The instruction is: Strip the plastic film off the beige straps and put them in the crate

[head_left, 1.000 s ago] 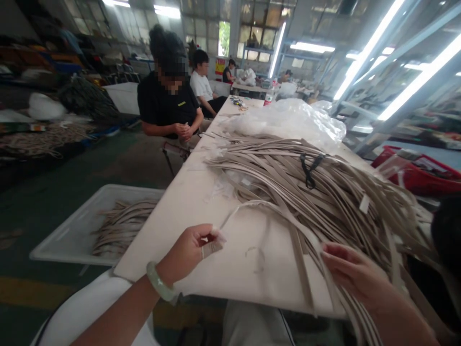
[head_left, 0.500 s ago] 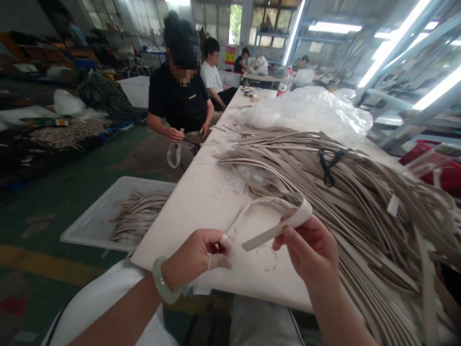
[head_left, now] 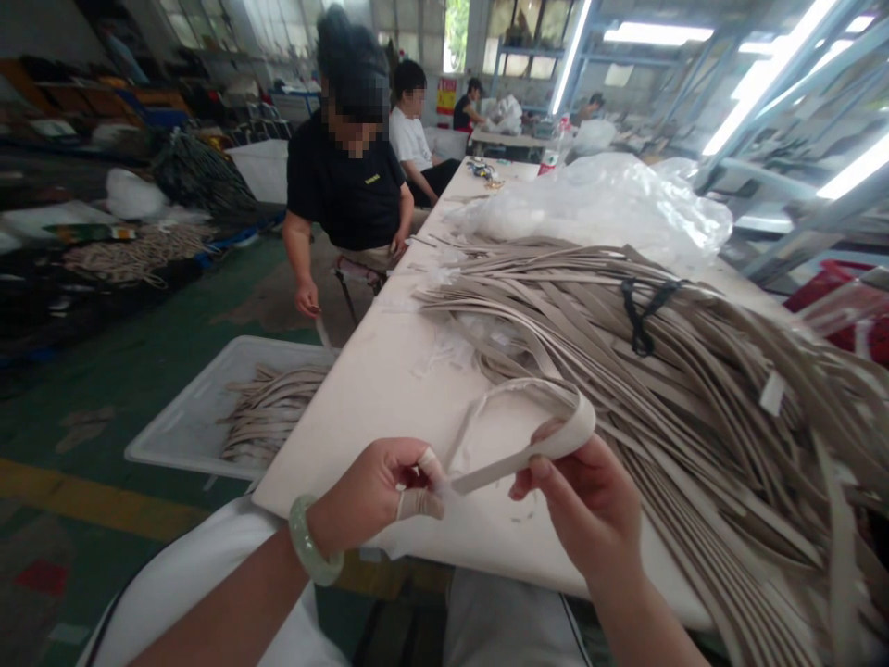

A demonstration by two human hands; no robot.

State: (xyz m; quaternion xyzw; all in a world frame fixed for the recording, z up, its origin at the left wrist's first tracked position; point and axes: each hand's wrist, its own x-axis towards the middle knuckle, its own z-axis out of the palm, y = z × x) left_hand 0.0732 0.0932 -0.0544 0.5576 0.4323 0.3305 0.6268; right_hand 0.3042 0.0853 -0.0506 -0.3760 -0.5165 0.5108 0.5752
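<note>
Cream-topped, the table (head_left: 379, 394) spreads before us, bearing a large heap of straps (head_left: 681, 389) to our right. Beside it, a single strap (head_left: 494, 472) loops between our hands. Our right hand (head_left: 598, 505) pinches it near one free end; our left hand (head_left: 389, 482) closes its fingertips on what looks like the other end, though blur hides the detail. We judge the step in hand as matching both ends; the next move calls for steady aim and a firm left pinch.

a head-worn camera looks forward and down along the table (head_left: 375, 398), close by
</note>
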